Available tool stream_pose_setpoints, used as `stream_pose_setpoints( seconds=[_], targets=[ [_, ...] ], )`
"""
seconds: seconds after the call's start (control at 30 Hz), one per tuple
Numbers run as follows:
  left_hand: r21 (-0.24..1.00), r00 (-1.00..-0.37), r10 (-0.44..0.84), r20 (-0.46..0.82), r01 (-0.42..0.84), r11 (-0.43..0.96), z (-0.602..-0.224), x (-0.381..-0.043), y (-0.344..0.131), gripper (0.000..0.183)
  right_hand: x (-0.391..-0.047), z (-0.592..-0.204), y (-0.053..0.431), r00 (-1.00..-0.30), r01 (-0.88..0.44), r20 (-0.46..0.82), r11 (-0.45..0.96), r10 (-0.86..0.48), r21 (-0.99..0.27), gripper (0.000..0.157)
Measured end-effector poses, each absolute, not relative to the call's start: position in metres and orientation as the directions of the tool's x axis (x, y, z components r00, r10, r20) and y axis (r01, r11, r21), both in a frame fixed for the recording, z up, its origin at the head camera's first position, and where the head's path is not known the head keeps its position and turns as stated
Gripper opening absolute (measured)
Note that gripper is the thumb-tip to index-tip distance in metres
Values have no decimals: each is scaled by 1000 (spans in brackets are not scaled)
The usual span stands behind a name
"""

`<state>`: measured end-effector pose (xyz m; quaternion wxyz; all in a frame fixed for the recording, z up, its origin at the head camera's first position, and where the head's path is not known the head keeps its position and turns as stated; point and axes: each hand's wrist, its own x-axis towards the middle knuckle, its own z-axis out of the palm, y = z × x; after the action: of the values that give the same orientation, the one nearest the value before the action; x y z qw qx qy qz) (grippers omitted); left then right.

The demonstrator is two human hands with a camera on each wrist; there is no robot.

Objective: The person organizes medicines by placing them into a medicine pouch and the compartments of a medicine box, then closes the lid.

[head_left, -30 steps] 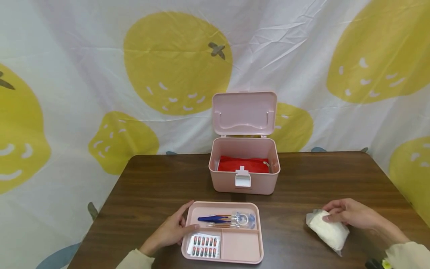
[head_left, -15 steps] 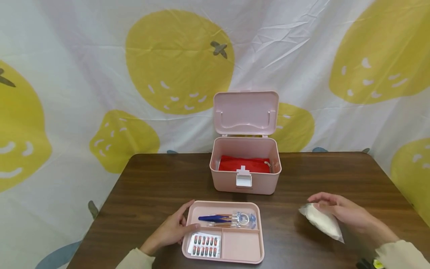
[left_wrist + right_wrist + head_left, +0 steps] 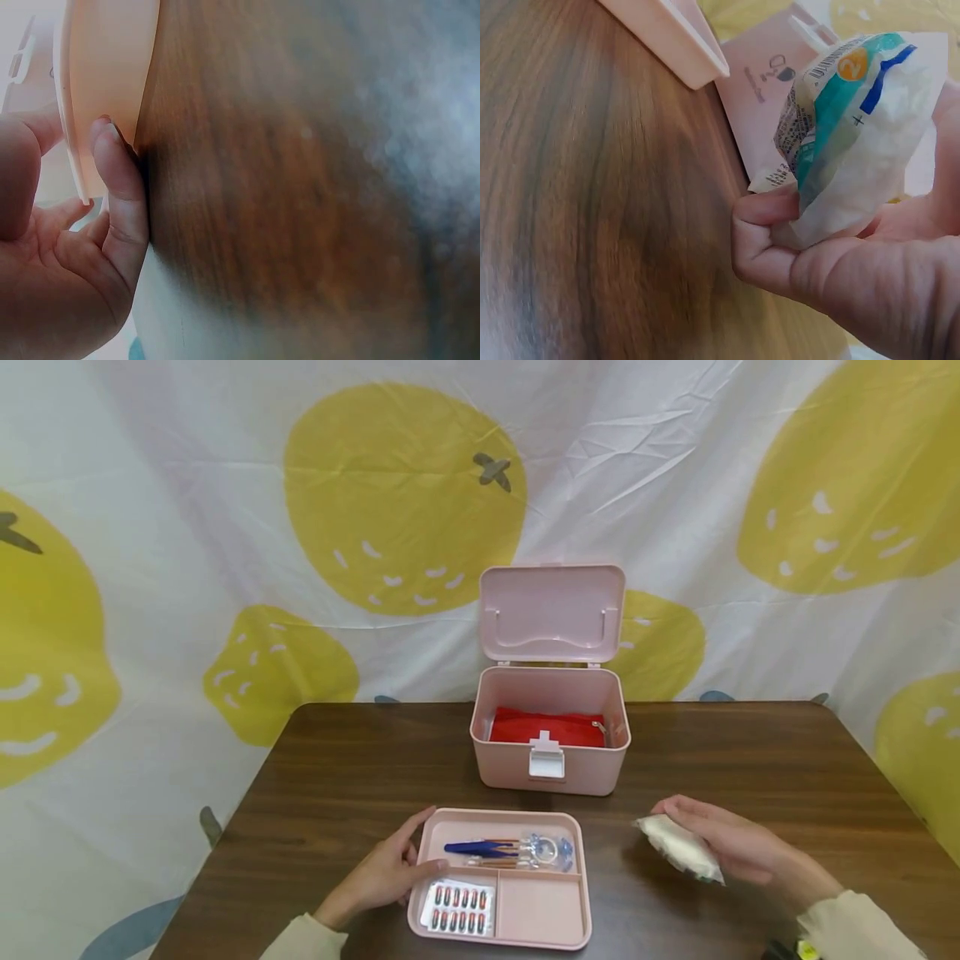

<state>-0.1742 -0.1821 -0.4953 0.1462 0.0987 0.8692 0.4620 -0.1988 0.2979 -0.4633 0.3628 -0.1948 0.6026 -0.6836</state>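
At the left edge of the pink divided tray (image 3: 543, 906), my left hand (image 3: 382, 872) grips the wall, thumb over the rim; in the left wrist view its fingers curl against the tray's side (image 3: 109, 82). In the tray lie a blister pack of capsules (image 3: 459, 910), blue tweezers (image 3: 480, 847) and bagged cotton swabs (image 3: 498, 863). My right hand (image 3: 738, 843) holds a soft white plastic packet (image 3: 681, 846) above the table, to the right of the tray. Green and blue print shows on the packet (image 3: 862, 127) in the right wrist view.
Behind the tray stands a pink box (image 3: 551, 768), its lid (image 3: 552, 614) raised and a red zippered pouch (image 3: 547, 727) inside. A partly cut-off black and yellow thing (image 3: 806, 950) sits at the lower right. A lemon-print cloth (image 3: 405, 677) hangs behind the table (image 3: 360, 760).
My right hand has carried the white packet leftward, nearer the tray, and the packet has tilted. The left hand stays at the tray's edge.
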Motion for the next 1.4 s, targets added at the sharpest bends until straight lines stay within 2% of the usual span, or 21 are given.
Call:
stream_pose_setpoints(
  seconds=[0.1, 0.3, 0.47, 0.7, 0.9, 1.1, 1.2, 1.4],
  targets=[
    [829, -938, 306, -164, 37, 558, -496, -174, -182, 81, -198, -464, 295, -658, 211, -147, 6, -738, -978, 24],
    [828, -937, 310, -162, 42, 560, -495, -174, -182, 81, -194, -464, 286, -743, 96, -162, 136, -649, -986, 52],
    [831, -937, 314, -154, 49, 555, -495, -174, -182, 81, -194, -463, 279, -748, 59, -122, 117, -653, -991, 60],
    [830, -938, 312, -152, 50, 555, -496, -174, -182, 82, -197, -465, 267, -714, 141, -83, -26, -695, -990, 52],
    [830, -940, 300, -159, 37, 557, -496, -175, -182, 81, -195, -458, 251, -693, 174, -58, -89, -718, -981, 43],
    [831, -941, 296, -162, 31, 556, -495, -175, -182, 81, -194, -458, 236, -636, 277, -34, -188, -771, -942, 39],
    [830, -941, 298, -162, 33, 556, -496, -175, -182, 81, -192, -457, 228, -627, 301, -42, -193, -778, -934, 37],
    [831, -940, 301, -159, 37, 554, -496, -174, -183, 81, -190, -454, 213, -657, 276, -90, -128, -748, -953, 30]
  ],
)
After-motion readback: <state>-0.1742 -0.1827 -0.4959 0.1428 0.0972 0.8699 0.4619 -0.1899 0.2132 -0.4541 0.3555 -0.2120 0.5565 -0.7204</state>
